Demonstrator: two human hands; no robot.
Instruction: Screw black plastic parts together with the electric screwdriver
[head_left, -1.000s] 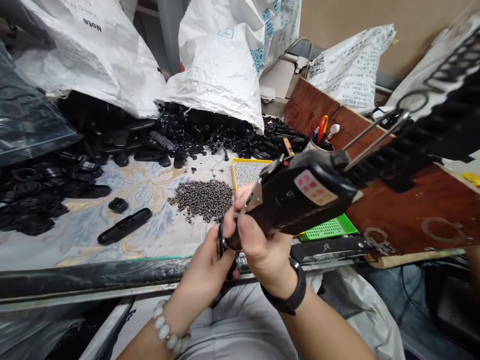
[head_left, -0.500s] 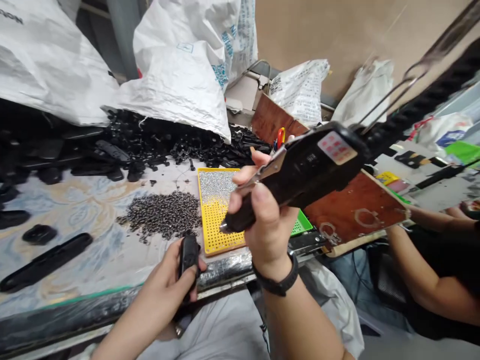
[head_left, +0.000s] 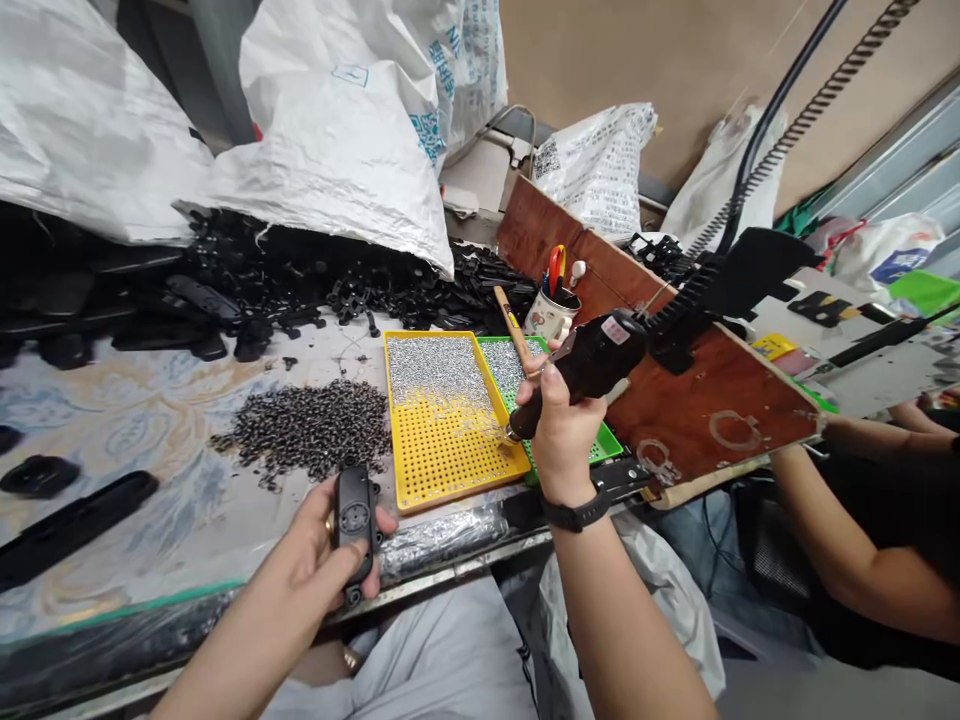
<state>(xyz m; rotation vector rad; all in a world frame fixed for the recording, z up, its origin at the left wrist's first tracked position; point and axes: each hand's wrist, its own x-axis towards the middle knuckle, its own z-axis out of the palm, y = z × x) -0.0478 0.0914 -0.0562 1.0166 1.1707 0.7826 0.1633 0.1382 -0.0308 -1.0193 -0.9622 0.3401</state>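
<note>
In my left hand (head_left: 330, 545) I hold a small black plastic part (head_left: 355, 515), oblong, with a round patterned face and little lugs along its edge. My right hand (head_left: 566, 430) is wrapped round a black electric screwdriver (head_left: 592, 360), its tip pointing down and left over the right side of the yellow perforated tray (head_left: 427, 450). Small silvery screws (head_left: 435, 370) fill the far half of that tray. Beside it lies a green tray (head_left: 604, 440), with more silvery pieces, partly hidden by my right hand. A heap of small dark metal pieces (head_left: 315, 425) lies left of the trays.
Black plastic parts (head_left: 285, 270) pile up along the back beneath white sacks (head_left: 345, 130). A mug with tools (head_left: 551, 315) and a wooden-handled tool (head_left: 511, 322) stand behind the trays. A brown board (head_left: 697, 400) divides off the right, where another person's arm (head_left: 832, 520) shows.
My right hand has moved right and away with the screwdriver, uncovering more of both trays and the mug. My left hand has shifted slightly left, turning the plastic part's patterned face up.
</note>
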